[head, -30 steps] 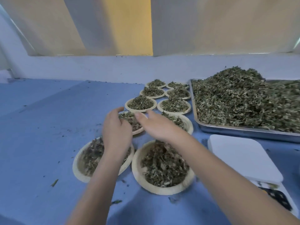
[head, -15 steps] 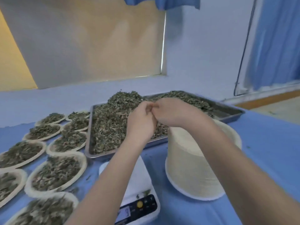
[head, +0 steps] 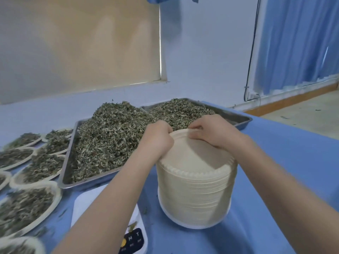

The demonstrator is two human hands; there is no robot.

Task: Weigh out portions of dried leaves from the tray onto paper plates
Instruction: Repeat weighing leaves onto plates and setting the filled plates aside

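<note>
Fingers of left hand point(head: 157, 138) and right hand point(head: 212, 132): curled, pinching top plate's rim on plate stack point(head: 194, 187). I'd peel one only, slowly.

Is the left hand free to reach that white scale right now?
Probably not yet: the left hand grips the far rim of the top plate, as does the right hand. The scale lies under its forearm, unblocked.

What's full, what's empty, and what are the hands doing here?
Tray: heaped with dried leaves.
Filled plates: loaded with leaves.
Plate stack: tall, empty, upright.
Top plate: far edge lifted.
Scale: platform bare.
Left hand: grips the top plate's rim.
Right hand: pinches that rim.
</note>
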